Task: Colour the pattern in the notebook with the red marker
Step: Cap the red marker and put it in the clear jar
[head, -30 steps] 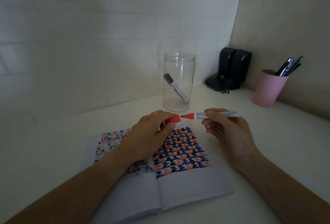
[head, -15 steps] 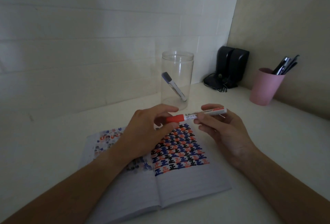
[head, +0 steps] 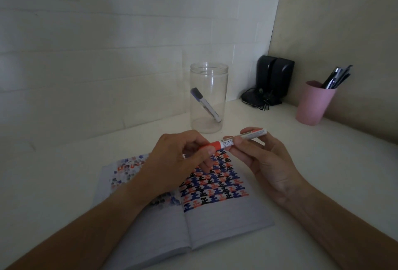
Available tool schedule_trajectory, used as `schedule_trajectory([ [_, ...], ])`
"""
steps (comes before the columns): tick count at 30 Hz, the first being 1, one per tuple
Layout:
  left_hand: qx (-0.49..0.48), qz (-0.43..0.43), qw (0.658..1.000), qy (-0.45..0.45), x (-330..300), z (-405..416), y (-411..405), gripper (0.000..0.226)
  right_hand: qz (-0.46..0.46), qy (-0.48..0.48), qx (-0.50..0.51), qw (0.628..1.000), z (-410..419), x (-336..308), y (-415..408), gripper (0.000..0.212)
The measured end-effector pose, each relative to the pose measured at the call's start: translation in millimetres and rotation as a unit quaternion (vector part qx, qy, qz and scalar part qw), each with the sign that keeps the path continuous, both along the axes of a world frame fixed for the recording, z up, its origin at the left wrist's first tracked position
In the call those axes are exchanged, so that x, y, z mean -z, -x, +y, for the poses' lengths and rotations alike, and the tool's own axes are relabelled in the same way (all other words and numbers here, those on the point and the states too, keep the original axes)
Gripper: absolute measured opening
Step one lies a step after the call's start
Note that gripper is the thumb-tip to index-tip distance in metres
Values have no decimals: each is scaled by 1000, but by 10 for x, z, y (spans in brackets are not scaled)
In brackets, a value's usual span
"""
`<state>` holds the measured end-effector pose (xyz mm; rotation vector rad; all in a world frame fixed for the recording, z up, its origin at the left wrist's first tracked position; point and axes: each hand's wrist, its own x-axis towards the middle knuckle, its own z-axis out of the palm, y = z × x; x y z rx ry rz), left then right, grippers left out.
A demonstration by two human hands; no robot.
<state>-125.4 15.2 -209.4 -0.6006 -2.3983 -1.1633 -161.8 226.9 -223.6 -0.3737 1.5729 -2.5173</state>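
Observation:
An open notebook (head: 226, 216) lies on the white desk, its right page carrying a red, blue and black pattern (head: 215, 185). Above the pattern I hold the red marker (head: 232, 141) level, with its red cap on the left end. My left hand (head: 178, 162) pinches the red cap between thumb and fingers. My right hand (head: 265, 162) grips the white barrel near its middle. The marker's tip is hidden inside the cap.
A clear jar (head: 208, 97) with a blue-capped marker (head: 205, 105) leaning inside stands just behind my hands. Black speakers (head: 273, 80) sit in the back corner. A pink cup (head: 313, 102) of pens stands at the right by the wall.
A second ago the cap was off in my left hand and the red tip bare. The cap is now pushed onto the marker, and both hands have drawn closer together.

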Motion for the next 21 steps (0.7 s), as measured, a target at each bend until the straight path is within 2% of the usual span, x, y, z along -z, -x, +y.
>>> schedule_trajectory([
  [8,-13,30,998,57,17,-8,4,17,-16,-12,-21,1000,7,31,-12,50],
  [12,-22,60,986,157,-29,-10,29,42,-21,-44,44,998,-68,40,24,66],
  [15,-43,82,974,205,-41,-39,6,60,-1,-103,36,994,-105,40,11,55],
  [18,-111,143,960,215,-80,-107,38,57,66,-171,49,982,-116,-87,-8,53],
  [21,-155,142,951,228,-207,-197,38,48,211,-235,138,939,-186,-626,-14,58],
])
